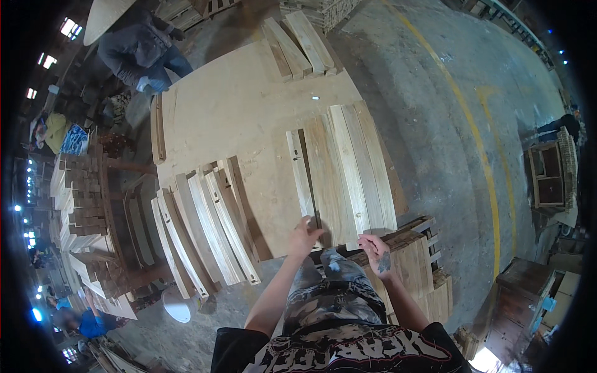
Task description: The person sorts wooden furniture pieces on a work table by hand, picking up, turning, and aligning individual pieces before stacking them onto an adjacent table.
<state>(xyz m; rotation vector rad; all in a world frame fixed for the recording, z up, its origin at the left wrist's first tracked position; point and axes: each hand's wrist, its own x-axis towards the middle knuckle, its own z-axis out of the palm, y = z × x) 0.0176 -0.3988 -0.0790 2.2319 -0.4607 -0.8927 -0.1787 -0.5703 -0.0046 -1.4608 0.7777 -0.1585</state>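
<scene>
Well, at the far left there is a tall pile of pale wooden blocks (pixel 74 193), and below it a person in a blue shirt (pixel 99 325). Up at the top left, a person in a dark jacket and a pointed straw-coloured hat (pixel 138 48) stands by the corner of a big, flat, tan wooden table (pixel 217 105). A thin brown wooden strip (pixel 158 127) lies along the table's left edge. Next comes a row of long, pale wooden bars (pixel 205 230), some with little dark slots, lying side by side and sticking out past the near edge. A white round tub (pixel 176 306) is on the floor by their near ends. In the middle, a long, thin, pale bar with dark slots (pixel 299 161) lies on the table, and the person's left hand (pixel 303 239) is at its near end, with the thumb and fingers apart. Just right of that bar is a wide, light brown board (pixel 325 174). More long boards (pixel 298 46) lie at the far end of the table. To the right, some long, pale cream boards (pixel 364 168) lie close together. The right hand (pixel 375 250) is at their near ends with bent fingers, but I cannot tell if it grips them. Farther right, a yellow line (pixel 469 121) runs along the grey floor, and a dark brown wooden cabinet (pixel 510 304) stands low on that side.
</scene>
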